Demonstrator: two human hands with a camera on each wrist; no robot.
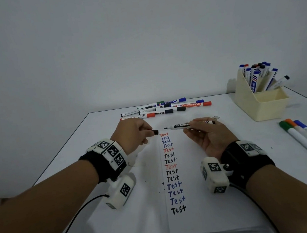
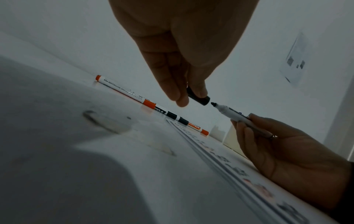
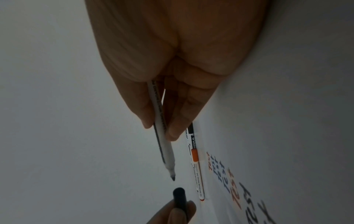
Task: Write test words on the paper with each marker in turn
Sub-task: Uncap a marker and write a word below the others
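Note:
A white paper lies on the table with a column of "Test" words in red, blue and black. Over its far end my right hand holds an uncapped black marker level, its tip pointing left. My left hand pinches the marker's black cap, a small gap away from the tip. The left wrist view shows the cap just short of the marker tip. In the right wrist view the marker points down toward the cap.
Several capped markers lie in a heap beyond the paper. A beige holder with several markers stands at the far right. Green, orange and blue markers lie at the right edge. Wrist camera cables trail toward me.

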